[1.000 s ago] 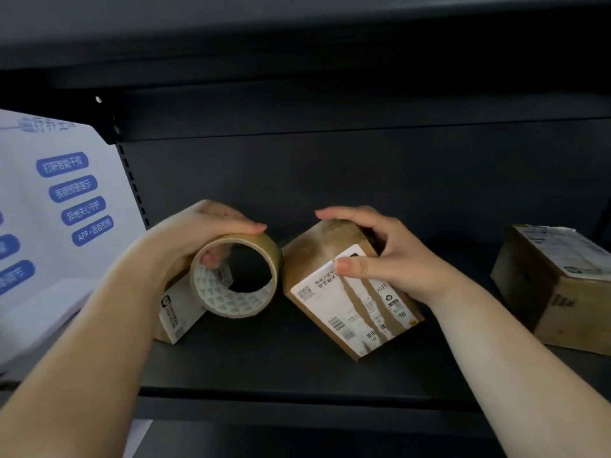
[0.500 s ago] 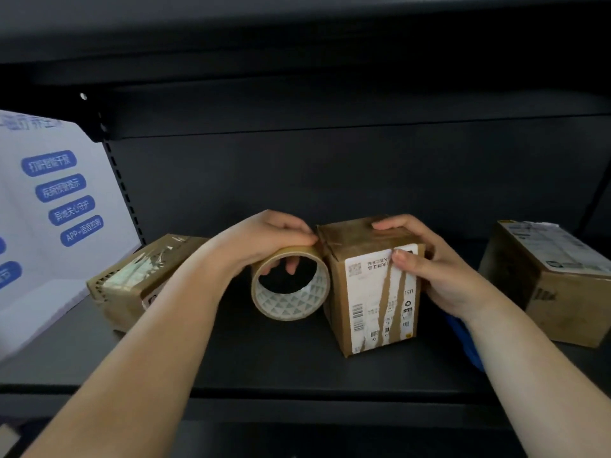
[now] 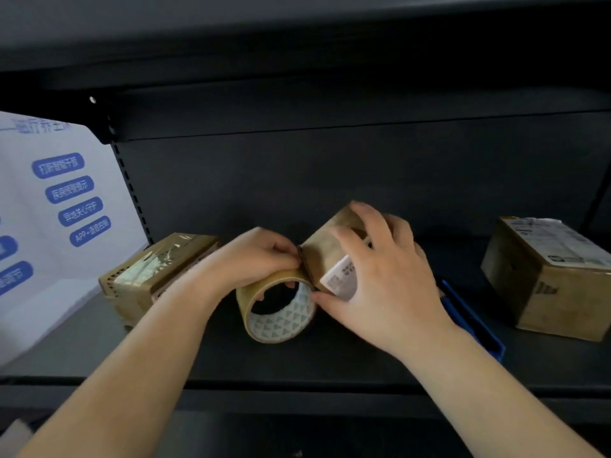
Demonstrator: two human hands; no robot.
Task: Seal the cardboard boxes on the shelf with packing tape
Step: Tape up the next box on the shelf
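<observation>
From the head camera, the left hand (image 3: 254, 259) grips the tape roll (image 3: 277, 309) on the shelf (image 3: 330, 361), pinching at the middle box (image 3: 325, 249) edge; the right hand (image 3: 380, 279), fingers spread, steadies that tilted box. If the box rocks, the tape may land crooked or wrinkle.
</observation>
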